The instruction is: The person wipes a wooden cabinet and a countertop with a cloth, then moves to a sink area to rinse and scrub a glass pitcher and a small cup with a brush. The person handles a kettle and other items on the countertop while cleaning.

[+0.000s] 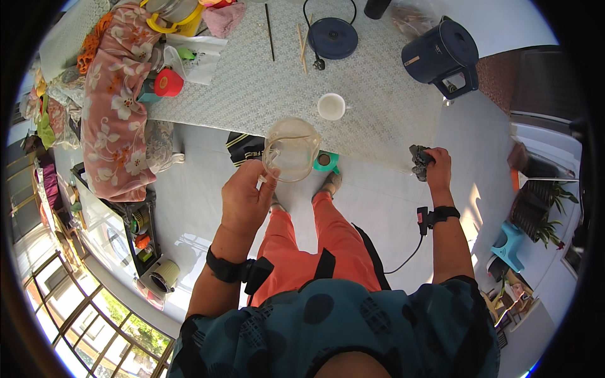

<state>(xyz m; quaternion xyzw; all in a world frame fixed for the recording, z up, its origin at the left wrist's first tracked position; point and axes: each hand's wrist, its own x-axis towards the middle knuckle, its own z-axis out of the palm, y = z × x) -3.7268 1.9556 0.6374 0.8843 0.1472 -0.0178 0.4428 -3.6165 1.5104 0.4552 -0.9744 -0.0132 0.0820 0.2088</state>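
Note:
My left hand (248, 196) grips a clear glass vessel (298, 141) by its side, in front of the near table edge. The vessel looks empty. A crumpled dark grey cloth (419, 163) is bunched in my right hand (439, 165), out beyond the table's right corner. On the patterned tablecloth (378, 127) stands a white cup (331, 107), just past the glass vessel. Farther right, a dark blue electric kettle (442, 54) sits near the table's edge, lid on. Its round power base (333, 38) lies apart from it, cord and plug on the cloth.
Chopsticks (301, 45) and a thin dark stick (269, 33) lie beside the base. A red-lidded container (168, 82) and a floral pink cloth (118, 104) are at left. Below the table edge are a green plastic object (326, 161) and a black bag (242, 147). A blue stool (508, 245) stands right.

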